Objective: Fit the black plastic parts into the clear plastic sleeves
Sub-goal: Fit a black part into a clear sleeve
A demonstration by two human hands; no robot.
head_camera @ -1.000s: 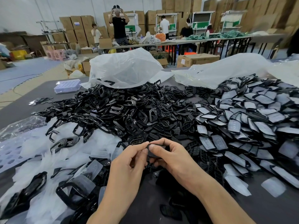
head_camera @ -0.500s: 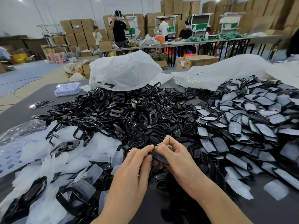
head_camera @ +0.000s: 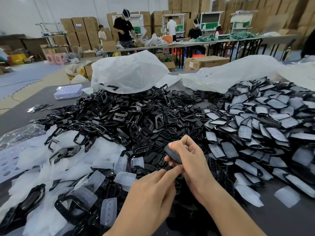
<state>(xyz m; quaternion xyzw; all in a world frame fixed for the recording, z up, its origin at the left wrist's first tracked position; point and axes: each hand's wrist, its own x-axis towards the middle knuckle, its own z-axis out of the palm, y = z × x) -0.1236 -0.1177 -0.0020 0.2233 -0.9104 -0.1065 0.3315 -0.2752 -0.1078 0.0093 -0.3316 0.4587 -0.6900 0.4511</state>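
Desk (head_camera: 289, 223) surface carries heaped stock (head_camera: 127, 120). Right hand (head_camera: 190, 160) fingers pinch one black plastic part (head_camera: 171, 153) above it; left hand (head_camera: 150, 189) fingers lie straight at its lower end. Likely light, stiff, slick: grip the edges.

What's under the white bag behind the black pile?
Under the front edge of the white bag, black frames poke out. Anything deeper is hidden by the plastic.

Black part (head_camera: 171, 153) held tilted, clear sleeves (head_camera: 125, 178) heaped left
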